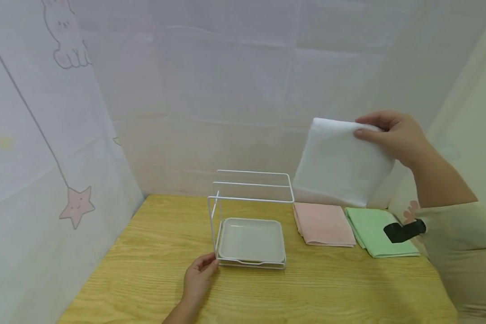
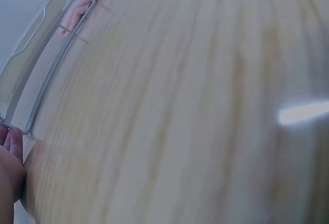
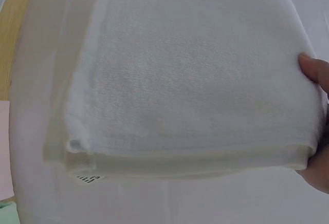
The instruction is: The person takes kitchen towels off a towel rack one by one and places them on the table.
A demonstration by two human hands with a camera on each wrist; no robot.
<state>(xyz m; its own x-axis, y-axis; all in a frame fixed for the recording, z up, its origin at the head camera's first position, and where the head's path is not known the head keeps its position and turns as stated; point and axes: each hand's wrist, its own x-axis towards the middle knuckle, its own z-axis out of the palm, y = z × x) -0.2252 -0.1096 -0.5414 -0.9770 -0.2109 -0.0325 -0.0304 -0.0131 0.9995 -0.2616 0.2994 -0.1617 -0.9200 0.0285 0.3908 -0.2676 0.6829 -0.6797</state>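
A folded white towel [image 1: 342, 157] hangs in the air above the table's far right. My right hand [image 1: 397, 135] pinches its top edge between thumb and fingers. Close up in the right wrist view, the towel [image 3: 195, 75] shows a terry weave and stacked folded layers, with a small printed tag at one corner. On the table stands a white wire rack [image 1: 251, 199] with a pale rectangular tray [image 1: 252, 240] in its base. My left hand [image 1: 198, 274] holds the rack's front left corner between thumb and fingers.
Right of the rack lie a folded pink towel [image 1: 324, 225] and a folded green towel [image 1: 378, 231]. The wooden table [image 1: 146, 279] is backed by a pale cloth [image 1: 210, 90], with more printed cloth at the sides.
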